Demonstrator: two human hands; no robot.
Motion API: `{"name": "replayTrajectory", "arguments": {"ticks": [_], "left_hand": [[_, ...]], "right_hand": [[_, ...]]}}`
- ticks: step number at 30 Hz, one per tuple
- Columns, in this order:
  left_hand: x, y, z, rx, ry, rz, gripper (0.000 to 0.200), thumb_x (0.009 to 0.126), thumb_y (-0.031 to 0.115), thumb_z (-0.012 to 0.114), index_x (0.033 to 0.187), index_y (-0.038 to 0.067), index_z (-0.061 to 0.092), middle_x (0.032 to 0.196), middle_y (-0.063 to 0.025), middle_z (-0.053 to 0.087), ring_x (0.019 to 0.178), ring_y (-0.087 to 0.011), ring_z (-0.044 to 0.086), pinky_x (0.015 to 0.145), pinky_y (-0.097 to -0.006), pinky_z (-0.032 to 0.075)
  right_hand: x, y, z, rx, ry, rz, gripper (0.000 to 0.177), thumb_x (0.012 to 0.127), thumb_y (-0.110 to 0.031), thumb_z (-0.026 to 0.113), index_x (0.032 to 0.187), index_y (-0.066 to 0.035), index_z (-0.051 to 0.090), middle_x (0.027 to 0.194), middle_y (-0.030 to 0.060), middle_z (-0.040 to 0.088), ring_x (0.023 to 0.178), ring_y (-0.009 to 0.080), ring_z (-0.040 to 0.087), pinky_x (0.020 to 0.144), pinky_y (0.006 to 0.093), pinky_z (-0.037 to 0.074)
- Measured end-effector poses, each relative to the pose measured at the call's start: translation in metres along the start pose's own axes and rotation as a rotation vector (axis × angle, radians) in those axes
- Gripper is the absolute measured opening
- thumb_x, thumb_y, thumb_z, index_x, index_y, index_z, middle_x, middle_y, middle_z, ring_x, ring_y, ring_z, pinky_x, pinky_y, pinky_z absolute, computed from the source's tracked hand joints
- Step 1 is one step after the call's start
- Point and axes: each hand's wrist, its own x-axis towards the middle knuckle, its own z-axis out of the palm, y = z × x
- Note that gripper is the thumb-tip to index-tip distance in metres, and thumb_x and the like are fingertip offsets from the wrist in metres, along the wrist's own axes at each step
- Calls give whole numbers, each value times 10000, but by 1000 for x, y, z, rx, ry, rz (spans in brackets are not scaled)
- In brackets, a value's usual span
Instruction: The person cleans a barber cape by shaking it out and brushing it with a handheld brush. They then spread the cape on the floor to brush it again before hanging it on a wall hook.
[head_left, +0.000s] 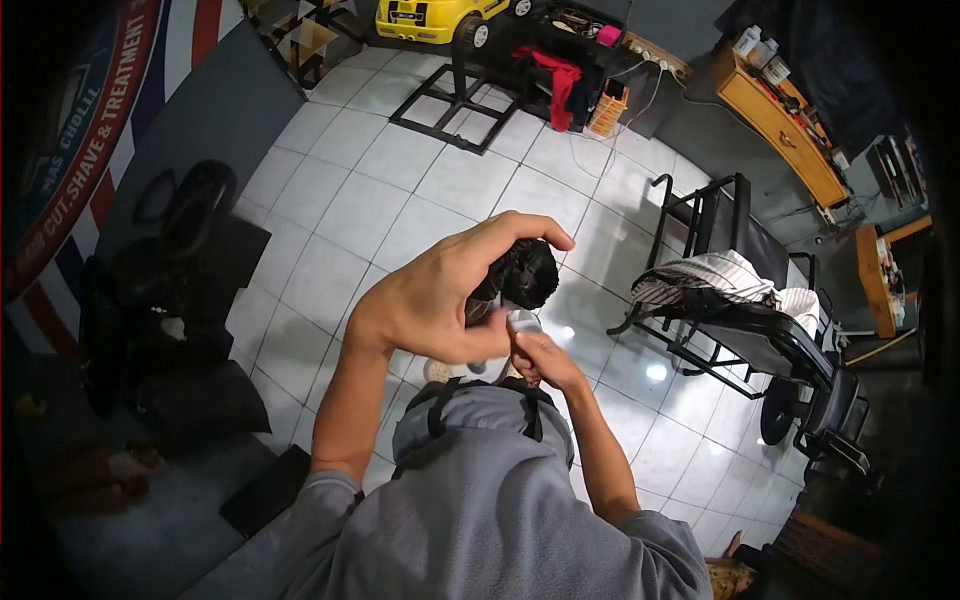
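Note:
A black, bushy rounded thing, apparently the bristle head of a brush (530,274), shows in front of my body above a pale grey-white handle. My left hand (440,287) curves round the black head from the left. Its index finger arches over the top, and its thumb, slightly blurred, lies near the pale handle. The other fingers are hidden behind the palm and the black head. My right hand (544,360) is closed on the pale handle from below, thumb along it. Just under the hands sits a grey bag (470,408) with black straps.
A black chair (735,350) with a striped cloth (715,278) over it stands right. Wooden shelves (785,140) hold bottles. Behind are a yellow toy car (430,20), a black metal frame (455,110) and an orange box (608,108). Dark seats (200,400) fill the left side.

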Motion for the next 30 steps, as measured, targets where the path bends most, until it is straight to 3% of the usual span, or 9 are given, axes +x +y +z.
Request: {"name": "replayTrajectory", "arguments": {"ticks": [3,5,8,13,16,18,21,25,30], "left_hand": [[-4,-5,-3,12,78,-138,542,624,-89,529,1160,-21,502,980,-75,609,868,-111,587,815,-233,446],[-4,-5,-2,27,202,-87,450,645,-114,551,1084,-17,560,983,-85,620,891,-137,606,807,-240,459],[-5,-7,-9,263,319,77,419,666,-122,596,1064,4,569,973,-116,635,869,-256,645,753,-306,505],[-4,-2,-9,512,480,-176,339,692,-65,620,1016,16,560,879,-153,624,800,-315,629,704,-349,490],[-3,-9,-7,534,413,-368,266,718,-37,587,978,15,554,793,-166,615,705,-299,621,650,-346,474],[-4,-15,-10,455,280,-390,267,719,-61,533,974,14,560,775,-159,608,654,-216,626,625,-293,466],[-9,-30,4,308,197,-222,323,698,-97,465,982,21,566,803,-143,616,651,-236,626,633,-298,473],[-7,-28,16,335,212,40,414,658,-136,418,996,22,596,861,-128,634,755,-251,627,677,-322,483],[-20,-24,-7,386,174,22,370,639,-149,403,903,1,615,848,-124,634,762,-254,615,663,-323,479]], "right_hand": [[21,108,-73,-841,289,8,535,909,-494,444,864,6,629,705,104,614,605,221,574,593,378,477],[26,200,-131,-1236,393,506,540,858,-511,477,962,-17,669,916,192,667,921,323,639,789,422,484],[-15,199,-113,-1190,652,696,541,859,-500,448,938,-15,674,926,217,654,948,343,625,808,437,492],[-24,205,-135,-796,763,716,578,904,-458,383,858,53,650,776,253,646,790,362,656,711,441,518],[-2,205,-156,-931,1010,174,606,921,-476,376,751,61,599,616,217,600,562,294,624,533,403,472],[9,144,-132,-518,998,27,535,905,-469,458,698,15,554,540,128,528,462,228,526,484,374,424],[21,58,-91,-626,905,-243,397,794,-382,687,819,-16,534,660,41,533,578,157,498,529,304,412],[39,-18,-38,-564,600,-655,585,706,-263,780,1157,-14,503,992,78,580,905,159,520,743,312,442],[48,-36,-25,-549,430,-502,269,798,-115,674,940,-19,466,880,90,616,751,134,581,681,280,474]]}}
